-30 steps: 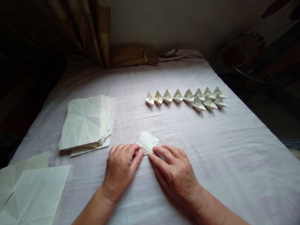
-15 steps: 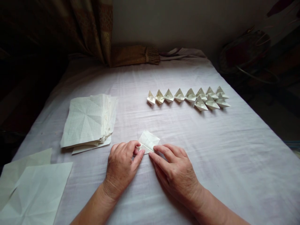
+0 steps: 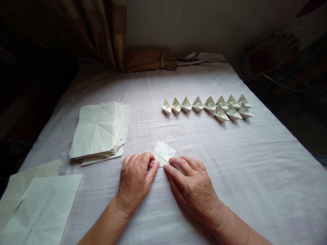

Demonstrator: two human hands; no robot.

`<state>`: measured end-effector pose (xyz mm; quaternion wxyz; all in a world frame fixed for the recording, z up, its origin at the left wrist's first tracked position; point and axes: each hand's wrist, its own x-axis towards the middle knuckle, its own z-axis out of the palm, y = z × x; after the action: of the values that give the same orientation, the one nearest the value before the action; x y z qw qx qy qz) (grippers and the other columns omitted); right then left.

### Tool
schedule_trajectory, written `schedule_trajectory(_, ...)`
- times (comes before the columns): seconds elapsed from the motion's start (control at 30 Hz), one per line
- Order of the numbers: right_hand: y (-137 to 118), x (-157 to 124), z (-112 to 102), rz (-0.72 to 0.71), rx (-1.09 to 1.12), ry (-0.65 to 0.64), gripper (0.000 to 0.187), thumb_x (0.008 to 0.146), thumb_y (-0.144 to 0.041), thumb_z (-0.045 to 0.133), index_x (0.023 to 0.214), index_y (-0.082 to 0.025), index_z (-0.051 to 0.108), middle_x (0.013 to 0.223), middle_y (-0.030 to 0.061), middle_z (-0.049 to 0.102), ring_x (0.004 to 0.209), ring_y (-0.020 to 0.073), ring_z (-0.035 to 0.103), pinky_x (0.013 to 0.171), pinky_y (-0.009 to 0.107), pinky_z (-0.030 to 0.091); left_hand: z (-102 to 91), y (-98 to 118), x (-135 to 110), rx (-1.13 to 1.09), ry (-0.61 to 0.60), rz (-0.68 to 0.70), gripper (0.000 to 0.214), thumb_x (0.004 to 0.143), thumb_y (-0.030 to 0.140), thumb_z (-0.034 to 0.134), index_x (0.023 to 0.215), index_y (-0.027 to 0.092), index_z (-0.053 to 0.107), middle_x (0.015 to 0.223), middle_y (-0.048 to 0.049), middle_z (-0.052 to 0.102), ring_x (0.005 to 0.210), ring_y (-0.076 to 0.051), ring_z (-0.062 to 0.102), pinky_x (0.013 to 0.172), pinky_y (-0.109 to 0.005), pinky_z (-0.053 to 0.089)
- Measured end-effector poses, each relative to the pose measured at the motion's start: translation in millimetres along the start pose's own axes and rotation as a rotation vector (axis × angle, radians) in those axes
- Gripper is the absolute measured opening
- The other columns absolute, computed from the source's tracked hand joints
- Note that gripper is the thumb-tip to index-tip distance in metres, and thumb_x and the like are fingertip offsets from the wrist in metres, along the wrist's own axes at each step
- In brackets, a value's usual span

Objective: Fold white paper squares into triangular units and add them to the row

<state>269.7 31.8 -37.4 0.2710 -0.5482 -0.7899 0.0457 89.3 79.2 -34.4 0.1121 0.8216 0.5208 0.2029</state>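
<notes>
A small folded piece of cream paper (image 3: 165,152) lies on the white cloth in front of me. My left hand (image 3: 135,178) has its fingers curled and pinches the paper's near left edge. My right hand (image 3: 191,185) presses its fingertips on the paper's near right edge, fingers drawn together. Both wrists rest low over the cloth. The near part of the paper is hidden under my fingers.
A stack of creased paper sheets (image 3: 100,131) lies at the left. Two loose sheets (image 3: 38,207) sit at the near left corner. Several folded paper boats (image 3: 208,105) stand in rows at the right. A curtain (image 3: 107,30) hangs behind the cloth-covered surface (image 3: 255,163).
My hands and the folded paper stay almost still, the left fingers curling slightly tighter on the edge. The view has shifted a little, so everything sits slightly further right.
</notes>
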Motion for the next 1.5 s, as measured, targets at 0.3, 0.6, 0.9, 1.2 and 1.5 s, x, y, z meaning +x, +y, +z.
schedule_trajectory(0.3, -0.5, 0.3, 1.1, 0.003, 0.006, -0.008, 0.025, 0.093, -0.019, 0.051, 0.110, -0.022, 0.068, 0.108, 0.0057, 0.067, 0.101, 0.0218, 0.055, 0.087, 0.035, 0.037, 0.6, 0.3, -1.7, -0.010, 0.006, -0.019, 0.010, 0.089, 0.026, 0.060, 0.081, 0.022, 0.055, 0.068, 0.0040, 0.061, 0.069, -0.018, 0.057, 0.072, -0.032, 0.034)
schedule_trajectory(0.6, -0.3, -0.1, 3.2, -0.012, -0.039, -0.010, 0.029, 0.093, -0.020, 0.051, 0.116, -0.024, 0.067, 0.107, 0.0061, 0.067, 0.099, 0.0226, 0.054, 0.085, 0.036, 0.035, 0.5, 1.5, -1.1, 0.009, 0.013, -0.005, 0.013, 0.090, 0.027, 0.057, 0.079, 0.022, 0.055, 0.068, 0.0030, 0.061, 0.069, -0.018, 0.056, 0.071, -0.032, 0.034)
schedule_trajectory(0.9, -1.8, -0.5, 2.9, -0.009, -0.045, -0.029, 0.028, 0.093, -0.020, 0.051, 0.116, -0.023, 0.068, 0.106, 0.0068, 0.066, 0.099, 0.0234, 0.054, 0.085, 0.037, 0.034, 2.7, 0.8, -1.1, 0.025, 0.015, -0.010, 0.013, 0.090, 0.029, 0.058, 0.080, 0.022, 0.056, 0.069, 0.0031, 0.062, 0.069, -0.018, 0.056, 0.071, -0.032, 0.034)
schedule_trajectory(1.2, -1.5, 0.7, 2.6, -0.011, -0.042, -0.031, 0.028, 0.092, -0.020, 0.052, 0.116, -0.023, 0.067, 0.105, 0.0067, 0.066, 0.099, 0.0227, 0.053, 0.084, 0.036, 0.034, 0.9, 2.2, -1.4, 0.039, 0.023, -0.005, 0.010, 0.089, 0.028, 0.059, 0.082, 0.022, 0.057, 0.069, 0.0034, 0.062, 0.069, -0.017, 0.057, 0.072, -0.033, 0.035)
schedule_trajectory(1.5, -1.4, -0.6, 3.7, -0.012, -0.040, -0.022, 0.029, 0.094, -0.021, 0.052, 0.119, -0.024, 0.067, 0.107, 0.0071, 0.066, 0.100, 0.0223, 0.053, 0.086, 0.036, 0.036, 0.8, 0.5, -0.6, 0.007, 0.005, -0.013, 0.008, 0.090, 0.028, 0.057, 0.083, 0.022, 0.056, 0.070, 0.0028, 0.063, 0.070, -0.018, 0.058, 0.073, -0.033, 0.036)
